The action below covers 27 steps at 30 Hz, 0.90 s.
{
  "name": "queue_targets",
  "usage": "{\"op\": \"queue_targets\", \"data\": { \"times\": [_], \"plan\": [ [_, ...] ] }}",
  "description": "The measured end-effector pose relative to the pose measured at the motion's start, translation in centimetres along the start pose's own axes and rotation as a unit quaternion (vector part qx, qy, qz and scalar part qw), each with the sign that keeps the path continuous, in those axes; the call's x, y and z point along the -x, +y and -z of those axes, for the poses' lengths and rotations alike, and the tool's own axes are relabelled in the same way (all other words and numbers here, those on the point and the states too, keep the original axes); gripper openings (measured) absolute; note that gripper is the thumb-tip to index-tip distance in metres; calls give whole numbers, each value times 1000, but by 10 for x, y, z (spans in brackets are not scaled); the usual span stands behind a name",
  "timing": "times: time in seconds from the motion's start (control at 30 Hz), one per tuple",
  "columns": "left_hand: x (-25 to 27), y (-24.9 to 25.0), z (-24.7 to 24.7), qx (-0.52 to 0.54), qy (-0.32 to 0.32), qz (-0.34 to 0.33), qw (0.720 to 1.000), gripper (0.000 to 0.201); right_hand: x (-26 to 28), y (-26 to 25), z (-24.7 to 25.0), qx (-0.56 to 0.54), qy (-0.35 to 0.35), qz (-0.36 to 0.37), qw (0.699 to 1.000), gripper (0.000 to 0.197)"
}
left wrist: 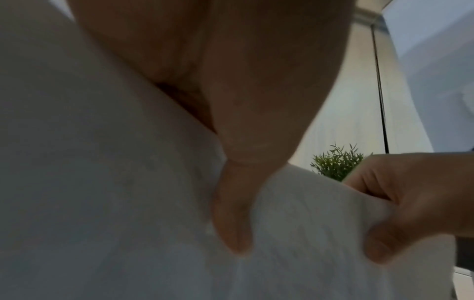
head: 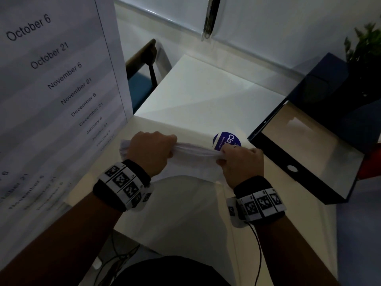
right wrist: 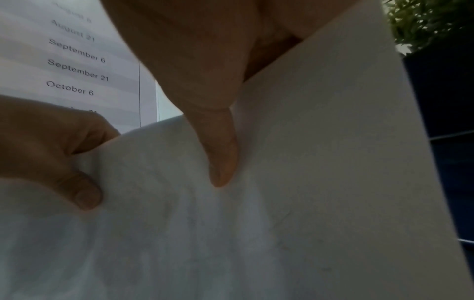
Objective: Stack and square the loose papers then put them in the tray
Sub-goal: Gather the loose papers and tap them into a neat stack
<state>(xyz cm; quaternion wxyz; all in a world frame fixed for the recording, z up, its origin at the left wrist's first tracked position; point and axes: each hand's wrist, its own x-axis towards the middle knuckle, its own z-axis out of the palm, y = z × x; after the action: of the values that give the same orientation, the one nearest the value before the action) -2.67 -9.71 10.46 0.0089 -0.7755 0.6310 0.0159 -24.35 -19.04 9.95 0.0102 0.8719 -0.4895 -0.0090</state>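
Both hands hold a stack of white papers (head: 195,150) upright on edge over the white table (head: 202,93). My left hand (head: 152,150) grips its left part from above, thumb on the near face. At the right end my right hand (head: 240,159) pinches the stack. In the left wrist view the papers (left wrist: 102,203) fill the frame, with the left thumb pressed on them and the right hand (left wrist: 415,205) pinching at the right. The right wrist view shows the papers (right wrist: 295,203) and the left hand (right wrist: 48,154). The dark tray (head: 305,176) stands open at the right.
A large printed sheet of dates (head: 51,89) stands at the left. A round blue sticker (head: 226,139) lies on the table behind the stack. A green plant (head: 365,40) and a dark blue box (head: 334,85) are at the far right. A chair (head: 144,65) stands beyond the table.
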Motion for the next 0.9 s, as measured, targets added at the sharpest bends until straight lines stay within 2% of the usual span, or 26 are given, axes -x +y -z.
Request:
{"op": "queue_targets", "data": {
  "times": [0.13, 0.17, 0.23, 0.33, 0.4, 0.47, 0.53, 0.6, 0.67, 0.73, 0.8, 0.9],
  "plan": [
    [-2, -3, -6, -18, -103, 14, 994, 36, 1, -3, -4, 17, -60, 14, 998, 41],
    [-4, -3, -7, -18, -109, 16, 994, 31, -1, -3, -4, 21, -66, 18, 997, 40],
    [-5, -3, -6, -23, -104, 12, 994, 12, -2, -2, -2, 31, -70, 21, 997, 25],
    [-2, -4, 0, -37, -52, 11, 998, 10, 0, 4, 5, 30, -36, 19, 999, 18],
    [2, -6, -2, -29, -37, 6, 999, 25, 3, 8, 7, 27, -32, 15, 999, 30],
    [4, -7, -7, -13, -70, 5, 997, 58, 5, 8, 5, 26, -64, 17, 997, 52],
    [3, -7, -12, -3, -90, 3, 996, 73, 4, 4, 0, 26, -78, 29, 996, 59],
    [-1, -7, -15, 5, -91, 1, 996, 66, 2, 0, -3, 36, -76, 35, 996, 48],
    [-5, -7, -14, 10, -93, -6, 996, 46, -1, -2, -6, 39, -59, 38, 997, 36],
    [-7, -7, -12, 7, -89, -23, 996, 28, -4, -2, -6, 20, -39, 33, 998, 36],
    [-9, -4, -12, 4, -84, -35, 996, 27, -6, -3, -7, 7, -24, 43, 999, 33],
    [-11, 11, -13, 11, -64, -58, 996, 27, -7, -6, -8, 9, -20, 65, 998, 17]
  ]
}}
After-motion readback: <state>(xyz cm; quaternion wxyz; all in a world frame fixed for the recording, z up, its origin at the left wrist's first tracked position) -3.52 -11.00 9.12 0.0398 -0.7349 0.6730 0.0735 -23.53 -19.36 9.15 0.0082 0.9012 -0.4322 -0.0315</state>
